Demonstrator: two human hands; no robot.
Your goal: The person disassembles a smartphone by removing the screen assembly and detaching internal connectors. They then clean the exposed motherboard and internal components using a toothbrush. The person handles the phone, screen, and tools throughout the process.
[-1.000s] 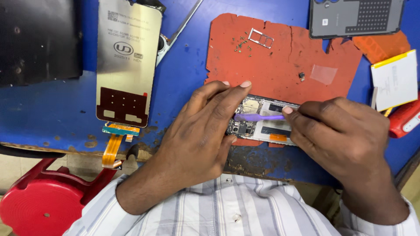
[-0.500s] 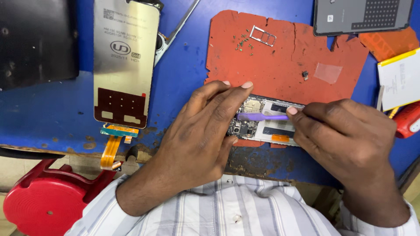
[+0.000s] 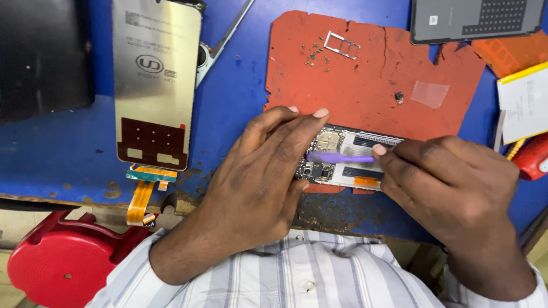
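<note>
Crosswise, the purple pry tool (image 3: pixel 337 157) lies pinched in right-hand fingers (image 3: pixel 381 152) over the opened phone (image 3: pixel 348 165).

Opened phone (image 3: pixel 354 162) lies flat on the red mat's near edge, purple pry tool (image 3: pixel 337 157) across its circuit board

Left hand (image 3: pixel 260 182) pinning opened phone (image 3: pixel 348 162) — right hand (image 3: pixel 451 188) holding purple pry tool (image 3: pixel 337 157), red mat (image 3: pixel 365 80)

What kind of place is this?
Likely a phone repair bench: an opened phone with exposed circuit board on a worn red work mat, a detached gold-backed display panel, and a thin purple plastic pry tool in the right hand.
</note>
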